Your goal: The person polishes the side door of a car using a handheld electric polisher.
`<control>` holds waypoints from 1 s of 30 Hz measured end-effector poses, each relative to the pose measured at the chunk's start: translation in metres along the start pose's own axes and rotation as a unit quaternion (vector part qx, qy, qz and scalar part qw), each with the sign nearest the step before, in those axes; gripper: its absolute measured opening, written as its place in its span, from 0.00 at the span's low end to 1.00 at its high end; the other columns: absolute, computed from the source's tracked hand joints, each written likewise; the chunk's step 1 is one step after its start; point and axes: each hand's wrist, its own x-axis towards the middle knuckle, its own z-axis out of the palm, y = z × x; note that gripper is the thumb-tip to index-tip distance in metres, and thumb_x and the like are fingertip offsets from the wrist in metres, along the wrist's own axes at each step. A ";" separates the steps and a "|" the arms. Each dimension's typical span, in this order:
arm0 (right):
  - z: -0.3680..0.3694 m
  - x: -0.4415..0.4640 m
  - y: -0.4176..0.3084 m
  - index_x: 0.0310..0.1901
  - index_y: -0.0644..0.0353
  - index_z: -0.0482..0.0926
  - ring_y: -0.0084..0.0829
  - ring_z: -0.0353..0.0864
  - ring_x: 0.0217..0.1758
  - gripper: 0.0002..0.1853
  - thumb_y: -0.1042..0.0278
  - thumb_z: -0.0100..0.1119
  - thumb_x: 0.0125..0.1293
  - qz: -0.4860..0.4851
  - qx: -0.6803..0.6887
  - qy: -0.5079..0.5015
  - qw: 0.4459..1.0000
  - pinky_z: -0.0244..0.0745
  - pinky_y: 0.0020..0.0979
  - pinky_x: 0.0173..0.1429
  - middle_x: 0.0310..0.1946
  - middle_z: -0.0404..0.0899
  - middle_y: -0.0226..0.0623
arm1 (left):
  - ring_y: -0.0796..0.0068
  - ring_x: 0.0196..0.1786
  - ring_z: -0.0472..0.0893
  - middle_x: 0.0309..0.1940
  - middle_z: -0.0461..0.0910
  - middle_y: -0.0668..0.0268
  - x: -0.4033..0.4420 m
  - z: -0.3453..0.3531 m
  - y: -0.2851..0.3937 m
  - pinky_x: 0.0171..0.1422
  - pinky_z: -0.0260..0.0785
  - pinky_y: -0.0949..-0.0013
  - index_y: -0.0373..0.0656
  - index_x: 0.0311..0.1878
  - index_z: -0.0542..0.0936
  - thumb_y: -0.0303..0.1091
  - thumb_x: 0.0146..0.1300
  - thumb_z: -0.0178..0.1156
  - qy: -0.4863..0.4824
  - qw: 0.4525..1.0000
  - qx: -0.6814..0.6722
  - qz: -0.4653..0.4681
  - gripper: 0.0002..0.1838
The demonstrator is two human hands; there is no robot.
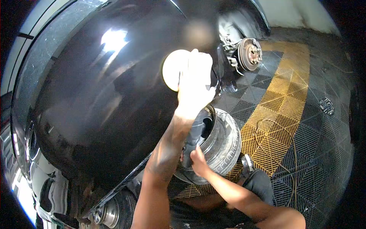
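We have our right hand (199, 162) wrapped around the dark handle of a polisher (193, 135), while our left hand (193, 100) lies on its brightly lit head; glare washes out those fingers, so we cannot tell how tightly they close. The pale round pad (171, 70) sits against the glossy black car panel (114, 118). Below the tool we see a loose wheel (230, 139), and beyond it a bare brake disc (248, 55) above the black-and-yellow floor (284, 103).

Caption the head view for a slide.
Left hand and right hand hold a polisher at a glossy black car panel, with an exposed brake disc nearby.
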 end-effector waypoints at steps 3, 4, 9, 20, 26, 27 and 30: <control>0.011 -0.018 0.030 0.74 0.61 0.57 0.27 0.77 0.46 0.33 0.46 0.52 0.80 0.034 -0.056 -0.047 0.997 0.74 0.30 0.53 0.46 0.77 0.35 | 0.50 0.70 0.75 0.64 0.78 0.52 -0.035 -0.038 -0.010 0.76 0.65 0.49 0.41 0.65 0.78 0.33 0.46 0.76 0.030 0.999 -0.031 -0.016 0.38; 0.013 -0.025 0.038 0.73 0.60 0.58 0.27 0.76 0.46 0.34 0.41 0.50 0.79 0.010 -0.095 -0.078 0.992 0.74 0.31 0.54 0.45 0.77 0.34 | 0.53 0.61 0.81 0.57 0.83 0.55 -0.052 -0.054 -0.011 0.69 0.71 0.52 0.41 0.60 0.81 0.33 0.47 0.76 0.037 0.996 -0.072 -0.042 0.32; 0.036 -0.053 0.065 0.73 0.59 0.58 0.27 0.75 0.50 0.38 0.36 0.50 0.77 0.101 -0.114 -0.142 0.978 0.73 0.31 0.58 0.47 0.76 0.33 | 0.49 0.46 0.86 0.43 0.87 0.53 -0.100 -0.149 -0.003 0.55 0.79 0.53 0.37 0.50 0.85 0.43 0.43 0.81 -0.010 0.969 0.117 -0.219 0.31; 0.072 -0.103 0.122 0.80 0.67 0.49 0.54 0.55 0.83 0.53 0.34 0.59 0.71 0.154 -0.313 -0.248 0.904 0.48 0.45 0.85 0.79 0.57 0.57 | 0.36 0.80 0.57 0.79 0.54 0.37 -0.208 -0.235 0.009 0.82 0.52 0.45 0.43 0.77 0.68 0.38 0.42 0.81 0.025 0.939 0.200 -0.278 0.55; 0.050 -0.099 0.106 0.62 0.61 0.74 0.35 0.82 0.50 0.29 0.52 0.70 0.68 0.065 -0.382 -0.115 0.915 0.75 0.41 0.61 0.44 0.83 0.39 | 0.31 0.71 0.70 0.67 0.74 0.37 -0.172 -0.158 0.014 0.76 0.62 0.44 0.36 0.74 0.69 0.38 0.48 0.78 -0.038 0.970 0.119 -0.209 0.49; 0.043 -0.093 0.102 0.57 0.61 0.77 0.33 0.82 0.46 0.23 0.57 0.70 0.67 0.061 -0.366 -0.097 0.924 0.77 0.40 0.57 0.40 0.83 0.37 | 0.35 0.65 0.77 0.63 0.77 0.39 -0.157 -0.144 0.015 0.69 0.70 0.48 0.35 0.71 0.73 0.38 0.48 0.78 -0.031 0.975 0.103 -0.195 0.45; 0.027 -0.072 0.081 0.51 0.61 0.79 0.29 0.82 0.41 0.17 0.64 0.71 0.66 0.090 -0.306 -0.052 0.946 0.78 0.36 0.49 0.36 0.82 0.34 | 0.45 0.52 0.85 0.51 0.84 0.44 -0.123 -0.100 0.017 0.58 0.78 0.54 0.33 0.62 0.78 0.37 0.49 0.77 -0.072 0.977 0.078 -0.182 0.37</control>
